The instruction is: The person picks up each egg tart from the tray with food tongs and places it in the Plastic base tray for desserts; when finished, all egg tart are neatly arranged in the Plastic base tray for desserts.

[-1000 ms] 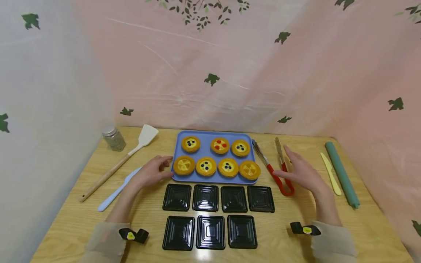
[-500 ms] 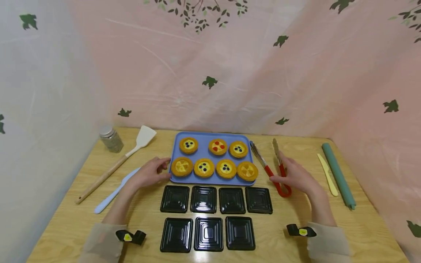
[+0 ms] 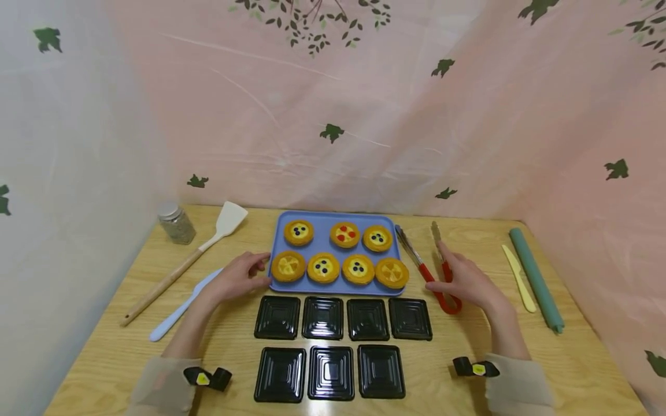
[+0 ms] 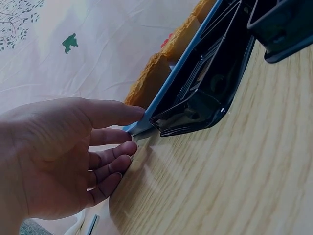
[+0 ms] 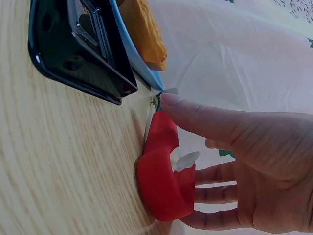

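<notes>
A blue tray (image 3: 333, 293) bears several round tarts, some topped with blueberries, one with red fruit (image 3: 344, 234), others with orange wedges (image 3: 288, 266). At the tray's left edge, my left hand (image 3: 241, 277) has its thumb touching the front corner, with the other fingers loosely bent beside it. Metal tongs with red handles (image 3: 446, 303) lie spread on the table to the right of the tray. My right hand (image 3: 465, 280) is over them, thumb (image 5: 195, 115) at one red arm and the fairly straight fingers (image 5: 215, 193) at the other. Whether it bears on them is unclear.
Several black square containers (image 3: 330, 372) stand in two rows before the tray. A spatula (image 3: 203, 248), a pale blue knife (image 3: 182, 309) and a jar (image 3: 177, 222) are left. A yellow knife (image 3: 520, 280) and a green roll (image 3: 536, 280) lie right. A cloth hangs behind.
My right hand has moved left and come down to the tongs, then stayed there. My left hand has kept its place at the tray's edge. The view has shifted slightly.
</notes>
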